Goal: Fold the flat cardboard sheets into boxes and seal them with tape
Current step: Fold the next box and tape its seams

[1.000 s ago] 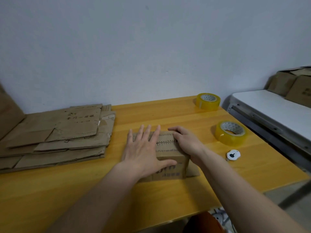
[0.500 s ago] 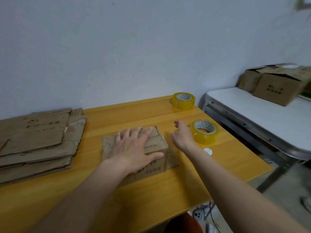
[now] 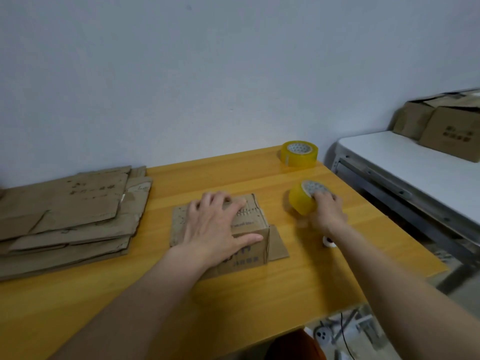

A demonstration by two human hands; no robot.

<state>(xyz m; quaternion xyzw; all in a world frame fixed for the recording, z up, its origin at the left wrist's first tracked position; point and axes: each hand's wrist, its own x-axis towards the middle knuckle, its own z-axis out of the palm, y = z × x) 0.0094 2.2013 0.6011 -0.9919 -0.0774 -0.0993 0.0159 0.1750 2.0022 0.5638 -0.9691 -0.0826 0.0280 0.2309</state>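
Fingers [image 3: 320, 197] gripping tape roll [image 3: 302, 202], spare roll [image 3: 299, 153] behind

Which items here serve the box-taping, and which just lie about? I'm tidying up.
In use:
- folded box under left hand
- tape roll in right hand
- flat sheets

Lying about:
- second tape roll
- small white object
- boxes on white table

We look from a single head-worn, wide-angle camera, facing forward and down across the yellow table [image 3: 259, 294] toward the white wall [image 3: 207, 74], with both forearms reaching in from the bottom edge. The table's near edge sits close beneath us, and a white bench [image 3: 415, 162] enters at right.
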